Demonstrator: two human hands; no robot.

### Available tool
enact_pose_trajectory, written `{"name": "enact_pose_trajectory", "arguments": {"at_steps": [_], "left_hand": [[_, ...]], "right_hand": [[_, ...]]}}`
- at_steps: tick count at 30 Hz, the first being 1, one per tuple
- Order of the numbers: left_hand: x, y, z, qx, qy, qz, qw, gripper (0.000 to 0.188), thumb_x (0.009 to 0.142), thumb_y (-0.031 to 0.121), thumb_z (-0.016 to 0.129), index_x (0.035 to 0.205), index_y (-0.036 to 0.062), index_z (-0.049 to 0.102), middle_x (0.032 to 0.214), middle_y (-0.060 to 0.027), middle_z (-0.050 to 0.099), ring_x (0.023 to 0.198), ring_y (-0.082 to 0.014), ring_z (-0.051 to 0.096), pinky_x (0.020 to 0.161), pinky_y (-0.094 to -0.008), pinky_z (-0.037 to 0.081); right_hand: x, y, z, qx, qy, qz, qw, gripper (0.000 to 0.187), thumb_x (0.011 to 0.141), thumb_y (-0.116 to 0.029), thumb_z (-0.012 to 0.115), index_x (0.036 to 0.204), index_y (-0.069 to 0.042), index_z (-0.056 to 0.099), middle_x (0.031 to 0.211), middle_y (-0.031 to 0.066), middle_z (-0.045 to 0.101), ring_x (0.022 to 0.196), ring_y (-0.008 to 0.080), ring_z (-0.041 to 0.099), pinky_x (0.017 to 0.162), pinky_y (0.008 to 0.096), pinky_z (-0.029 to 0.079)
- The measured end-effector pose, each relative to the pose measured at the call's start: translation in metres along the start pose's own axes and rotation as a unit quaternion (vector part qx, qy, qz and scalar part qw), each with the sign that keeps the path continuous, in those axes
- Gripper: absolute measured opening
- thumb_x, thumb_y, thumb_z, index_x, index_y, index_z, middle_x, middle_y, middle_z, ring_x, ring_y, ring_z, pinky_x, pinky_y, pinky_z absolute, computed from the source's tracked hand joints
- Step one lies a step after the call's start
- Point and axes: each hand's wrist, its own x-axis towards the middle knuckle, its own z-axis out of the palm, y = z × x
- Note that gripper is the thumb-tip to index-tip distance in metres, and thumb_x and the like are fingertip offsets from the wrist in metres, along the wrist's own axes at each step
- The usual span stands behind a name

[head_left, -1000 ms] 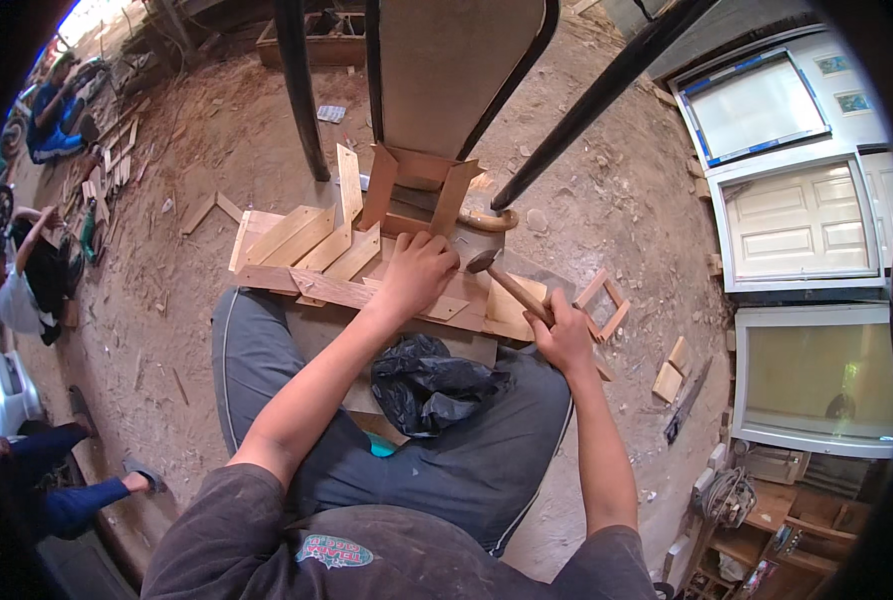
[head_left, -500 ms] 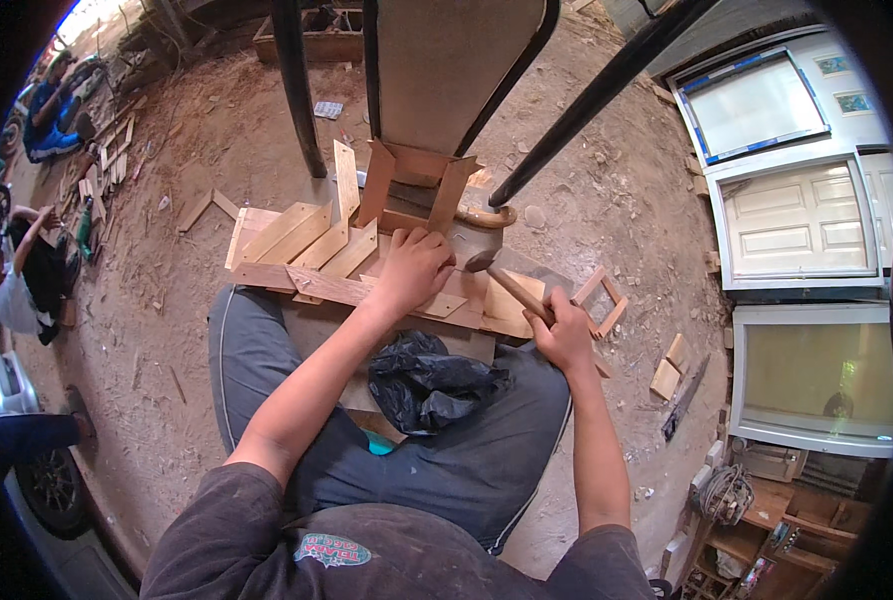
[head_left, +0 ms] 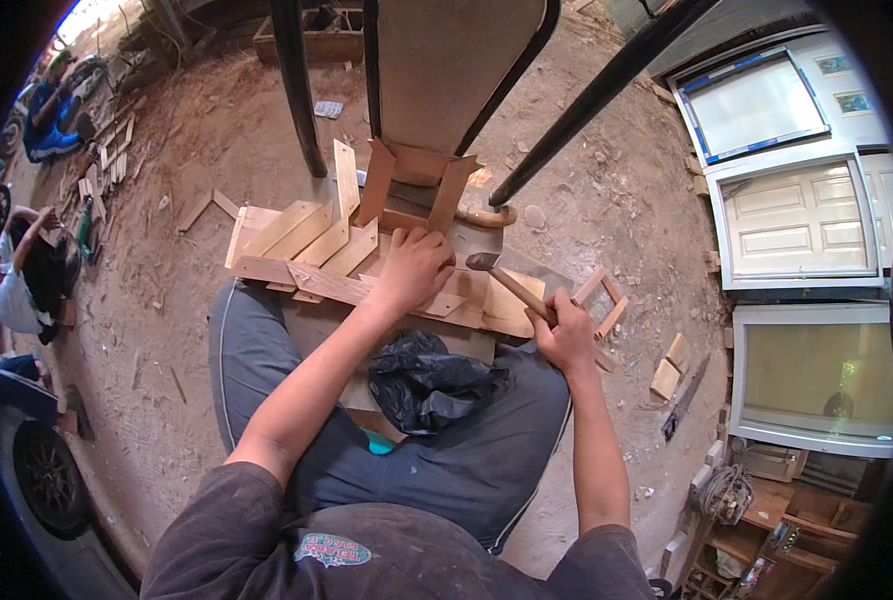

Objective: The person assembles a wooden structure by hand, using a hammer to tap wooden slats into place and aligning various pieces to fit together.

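My right hand [head_left: 566, 332] is wrapped round the wooden handle of a hammer [head_left: 518, 288]. The hammer's dark head [head_left: 482, 261] is just right of my left hand, over the wooden boards. Closed, with its fingers bent and bunched, my left hand [head_left: 418, 268] rests at the near end of a small reddish wooden frame [head_left: 450, 196]. What its fingertips pinch is hidden. Beneath both hands lies a low work surface of boards, and to the left several angled-cut wood strips [head_left: 306, 240] are piled. A black plastic bag [head_left: 428, 382] lies between my thighs.
A dark-legged chair [head_left: 456, 70] stands just beyond the frame. On the right ground are another small frame [head_left: 606, 302], wood blocks [head_left: 670, 368] and a saw [head_left: 684, 405]. White-framed panels [head_left: 816, 370] line the right. People and a car wheel [head_left: 51, 478] are at far left.
The hammer head has shifted and turned slightly beside my left hand. Both hands stay almost in place. At far left, the car and a person beside it have moved.
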Motion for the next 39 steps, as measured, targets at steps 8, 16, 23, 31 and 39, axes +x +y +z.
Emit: {"name": "enact_pose_trajectory", "arguments": {"at_steps": [8, 16, 23, 31, 39], "left_hand": [[0.001, 0.002, -0.003, -0.013, -0.017, -0.012, 1.0, 0.009, 0.084, 0.021, 0.075, 0.086, 0.0139, 0.071, 0.097, -0.0026, 0.062, 0.102, -0.0258, 0.058, 0.092, -0.0439, 0.039], [0.001, 0.002, -0.002, -0.018, -0.022, -0.018, 0.999, 0.01, 0.084, 0.022, 0.076, 0.084, 0.0137, 0.071, 0.096, -0.0025, 0.062, 0.102, -0.0255, 0.057, 0.094, -0.0438, 0.038], [0.001, 0.002, -0.002, -0.015, -0.014, -0.011, 1.0, 0.009, 0.083, 0.022, 0.076, 0.084, 0.0138, 0.071, 0.095, -0.003, 0.062, 0.102, -0.0259, 0.057, 0.093, -0.0437, 0.038], [0.002, 0.006, -0.002, -0.034, 0.007, -0.043, 0.998, 0.015, 0.077, 0.024, 0.08, 0.081, 0.0135, 0.071, 0.097, -0.0041, 0.062, 0.107, -0.028, 0.057, 0.094, -0.045, 0.037], [0.008, -0.002, 0.004, -0.07, -0.03, -0.122, 0.99, 0.029, 0.079, 0.033, 0.082, 0.1, 0.015, 0.074, 0.109, -0.0052, 0.069, 0.118, -0.0306, 0.058, 0.105, -0.048, 0.037]], "right_hand": [[0.0, 0.003, 0.001, -0.012, -0.014, -0.012, 1.0, 0.03, 0.086, -0.019, 0.079, 0.089, -0.004, 0.053, 0.069, 0.0175, 0.063, 0.065, 0.0382, 0.067, 0.059, 0.0436, 0.05], [0.002, 0.003, 0.002, 0.0, -0.019, -0.021, 1.0, 0.03, 0.085, -0.017, 0.079, 0.09, -0.004, 0.053, 0.068, 0.0179, 0.063, 0.064, 0.0378, 0.066, 0.058, 0.0413, 0.05], [0.001, 0.005, 0.002, -0.011, -0.031, 0.003, 0.999, 0.03, 0.086, -0.018, 0.078, 0.091, -0.004, 0.052, 0.07, 0.0186, 0.064, 0.067, 0.0394, 0.068, 0.06, 0.0439, 0.05], [0.001, 0.006, 0.003, -0.012, -0.048, 0.017, 0.999, 0.03, 0.085, -0.018, 0.077, 0.093, -0.004, 0.052, 0.072, 0.02, 0.064, 0.071, 0.0417, 0.067, 0.062, 0.0457, 0.05], [0.002, 0.007, 0.004, 0.009, -0.045, 0.029, 0.999, 0.032, 0.085, -0.019, 0.078, 0.093, -0.003, 0.052, 0.071, 0.0201, 0.063, 0.069, 0.0416, 0.066, 0.062, 0.0447, 0.049]]}}
